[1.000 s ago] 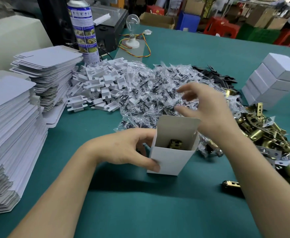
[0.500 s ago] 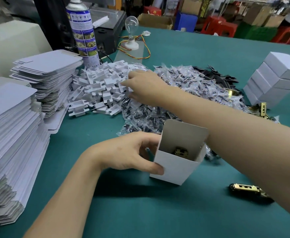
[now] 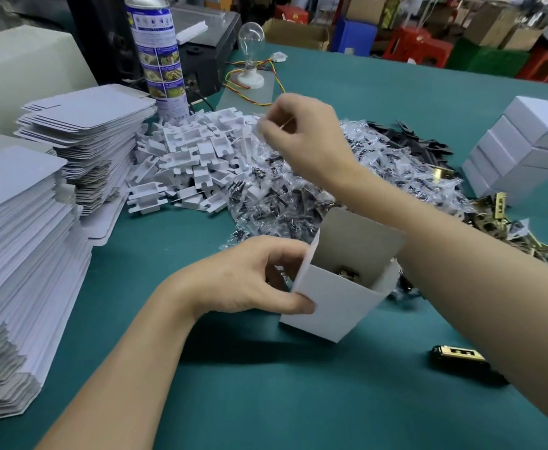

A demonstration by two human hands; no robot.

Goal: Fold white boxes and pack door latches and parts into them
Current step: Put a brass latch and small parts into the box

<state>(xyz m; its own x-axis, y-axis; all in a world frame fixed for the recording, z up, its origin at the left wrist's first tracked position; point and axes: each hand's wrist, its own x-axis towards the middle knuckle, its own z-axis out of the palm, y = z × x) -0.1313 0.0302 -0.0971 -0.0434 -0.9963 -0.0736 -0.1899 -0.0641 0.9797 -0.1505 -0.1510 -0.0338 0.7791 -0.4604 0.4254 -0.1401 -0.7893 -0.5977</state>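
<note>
1. The open white box [image 3: 334,303] stands on the worktop [image 3: 266,394] with a brass latch [image 3: 347,272] at its bottom. The left hand [image 3: 243,277] grips the box's left corner, thumb on the front wall.
2. The right hand [image 3: 305,134] has risen above the pile of white inserts [image 3: 194,157] behind the box. Its fingers are drawn into a pinch, but blur hides what they hold.
3. Half a second ago this hand lay low on that pile, so probably an insert goes into the box next.
4. The box and the left hand have kept their place.
</note>
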